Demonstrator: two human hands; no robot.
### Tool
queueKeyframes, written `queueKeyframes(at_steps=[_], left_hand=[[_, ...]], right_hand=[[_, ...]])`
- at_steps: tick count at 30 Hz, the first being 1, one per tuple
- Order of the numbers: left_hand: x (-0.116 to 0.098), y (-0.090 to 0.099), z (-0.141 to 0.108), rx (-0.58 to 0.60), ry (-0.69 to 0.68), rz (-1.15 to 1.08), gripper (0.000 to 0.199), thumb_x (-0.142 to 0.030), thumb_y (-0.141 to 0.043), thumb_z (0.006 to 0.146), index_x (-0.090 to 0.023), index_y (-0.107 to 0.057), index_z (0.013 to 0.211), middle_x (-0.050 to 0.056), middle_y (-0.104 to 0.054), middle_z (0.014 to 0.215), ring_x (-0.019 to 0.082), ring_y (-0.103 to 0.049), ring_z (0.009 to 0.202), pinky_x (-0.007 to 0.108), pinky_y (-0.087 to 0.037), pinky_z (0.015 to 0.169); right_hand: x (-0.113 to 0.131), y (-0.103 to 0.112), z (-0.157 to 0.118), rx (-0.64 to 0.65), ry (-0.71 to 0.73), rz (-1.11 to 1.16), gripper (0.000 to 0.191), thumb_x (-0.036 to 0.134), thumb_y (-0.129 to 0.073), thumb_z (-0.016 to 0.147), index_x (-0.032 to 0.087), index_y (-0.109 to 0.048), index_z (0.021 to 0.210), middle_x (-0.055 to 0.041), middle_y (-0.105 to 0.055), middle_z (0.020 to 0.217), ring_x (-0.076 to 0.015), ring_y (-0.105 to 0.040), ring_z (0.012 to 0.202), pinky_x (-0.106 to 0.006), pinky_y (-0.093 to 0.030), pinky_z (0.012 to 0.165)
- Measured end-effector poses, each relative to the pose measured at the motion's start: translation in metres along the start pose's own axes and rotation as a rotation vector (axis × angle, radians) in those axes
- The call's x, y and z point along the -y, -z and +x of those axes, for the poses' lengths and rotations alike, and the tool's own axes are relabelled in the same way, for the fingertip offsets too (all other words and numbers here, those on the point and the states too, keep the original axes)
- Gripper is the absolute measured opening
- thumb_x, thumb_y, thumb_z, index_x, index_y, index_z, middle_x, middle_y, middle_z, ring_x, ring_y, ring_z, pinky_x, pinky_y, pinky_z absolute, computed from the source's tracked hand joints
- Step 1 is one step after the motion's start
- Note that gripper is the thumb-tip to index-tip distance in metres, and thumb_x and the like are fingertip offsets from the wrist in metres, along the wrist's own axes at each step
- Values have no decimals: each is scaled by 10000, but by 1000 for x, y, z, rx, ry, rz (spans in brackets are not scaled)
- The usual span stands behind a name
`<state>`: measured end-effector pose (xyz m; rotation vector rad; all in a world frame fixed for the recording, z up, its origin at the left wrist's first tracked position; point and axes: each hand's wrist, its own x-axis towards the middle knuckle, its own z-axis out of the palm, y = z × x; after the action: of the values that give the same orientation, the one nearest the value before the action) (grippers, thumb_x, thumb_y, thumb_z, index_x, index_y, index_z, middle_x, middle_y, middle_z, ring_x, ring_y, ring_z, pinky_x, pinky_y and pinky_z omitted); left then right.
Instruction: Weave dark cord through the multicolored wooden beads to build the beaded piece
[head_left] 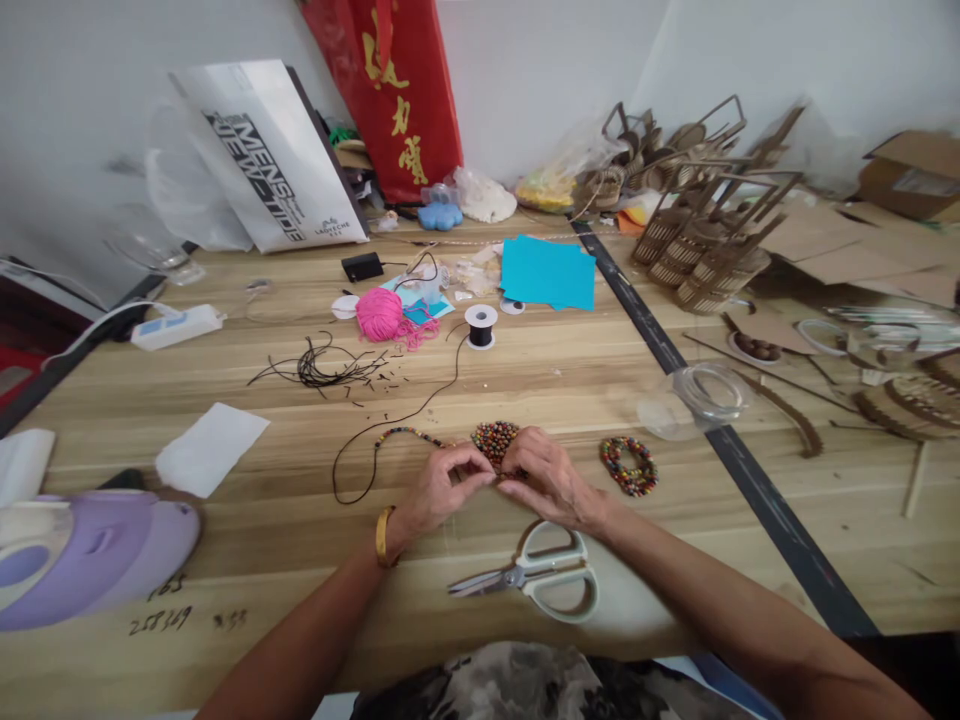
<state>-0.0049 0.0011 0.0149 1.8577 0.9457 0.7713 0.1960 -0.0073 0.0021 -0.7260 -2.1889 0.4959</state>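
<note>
My left hand (444,490), with a yellow bangle at its wrist, pinches a beaded cord between thumb and fingertips. Colourful beads (409,431) sit on this cord to the left of the hand, and its bare black part loops back to a black cord spool (481,328). Close by, my right hand (551,478) is closed in a pinch, its fingertips nearly meeting those of the left; what it holds is too small to make out. Just beyond the fingertips lies a pile of multicoloured beads (495,438), partly hidden. Scissors (536,575) with pale handles lie slightly open below the hands.
A coiled bead bracelet (628,466) lies right of my hands. Black cord scraps (322,365), pink yarn (380,315) and blue sheets (549,272) lie farther back. A purple device (105,555) stands at left. Clear tape rolls (709,393) and brown cardboard baskets (701,255) are on the right.
</note>
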Motion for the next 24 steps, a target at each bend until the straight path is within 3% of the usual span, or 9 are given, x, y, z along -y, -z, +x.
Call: queueKeyframes(at_steps=[8,14,24], left_hand=[[4,-6,-3,-3,34,-54,102,-228,-679,754,-128,-668,771,46,-674,739,146,-588,680,250,-451,655],[5,-7,-3,-25,-16,-37,123,-233,-660,769,-134,-676,699,47,-681,690,147,-589,658,259,-447,662],[10,-5,-2,-37,93,-107,162,-283,-661,763,-128,-701,742,44,-691,687,138,-573,630,236,-419,600]], right_hand=[[4,-3,1,26,22,-38,164,211,-411,942,175,-527,832,-55,-553,760,-180,-475,730,-337,-403,694],[3,-3,-2,60,24,-43,115,194,-433,927,177,-525,861,-63,-567,792,-189,-481,764,-356,-410,727],[1,-3,-2,2,18,4,69,173,-495,909,178,-563,918,-68,-599,838,-183,-509,802,-350,-448,749]])
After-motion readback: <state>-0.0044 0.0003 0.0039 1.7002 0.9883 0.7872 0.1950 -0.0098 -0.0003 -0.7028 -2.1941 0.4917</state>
